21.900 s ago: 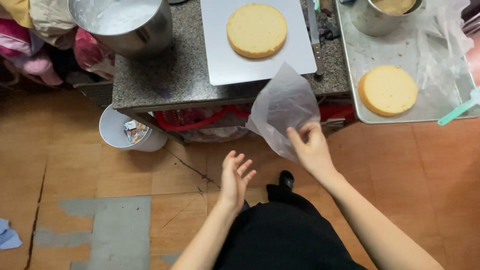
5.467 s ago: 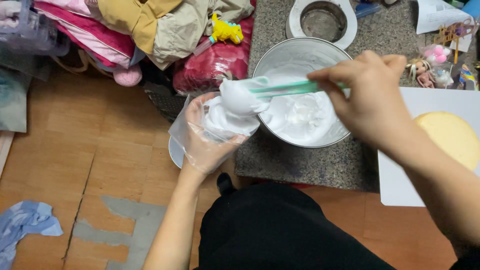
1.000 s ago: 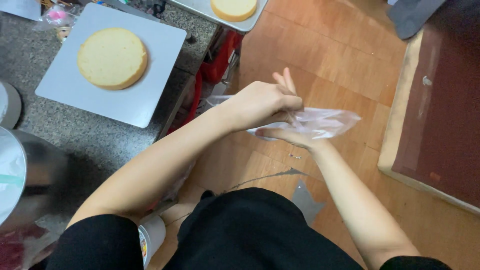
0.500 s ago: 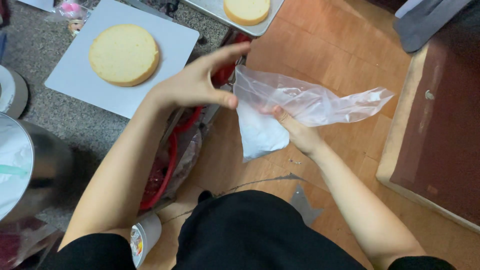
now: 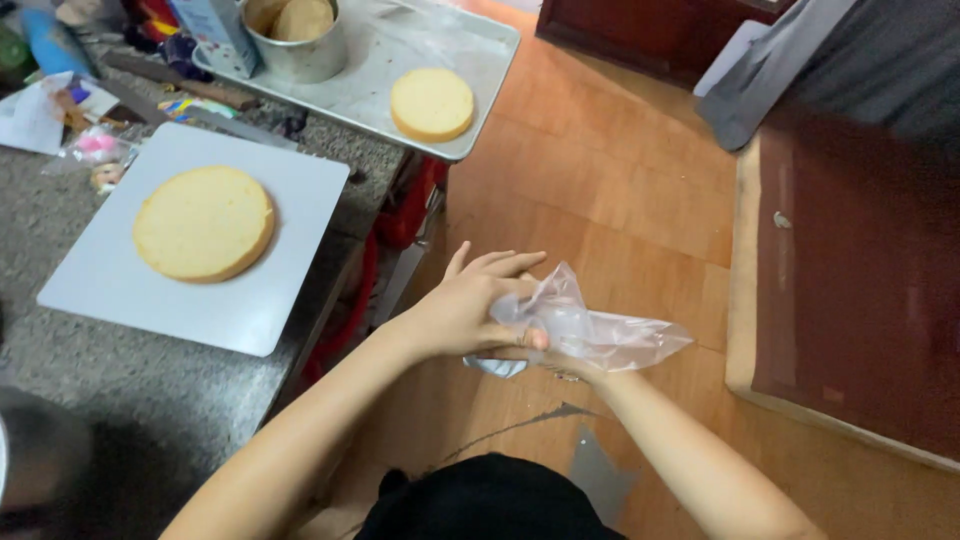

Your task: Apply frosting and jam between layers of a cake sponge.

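Head view looks down on both hands meeting over the wooden floor (image 5: 620,200), just off the right edge of the grey stone counter (image 5: 90,400). Left hand (image 5: 470,310) is closed over the clear plastic piping bag (image 5: 590,335), fingers wrapped across its bunched top. Right hand (image 5: 560,362) lies under the bag and is mostly hidden by it; it seems to grip from below, though how tightly cannot be told. The bag's loose open end trails to the right, crumpled and see-through.

On the counter a square white board (image 5: 260,310) carries a round yellow sponge cake (image 5: 203,222) near its middle. At the counter's far right corner a metal tray (image 5: 490,50) overhangs the edge, holding a smaller round sponge (image 5: 432,103) and a steel pot (image 5: 300,55). A blue-and-white carton (image 5: 218,32) stands upright just left of the pot. Along the far left edge lie small colourful packets (image 5: 95,150) and a white paper sheet (image 5: 35,115). A dark red-brown cabinet (image 5: 860,290) fills the right side.
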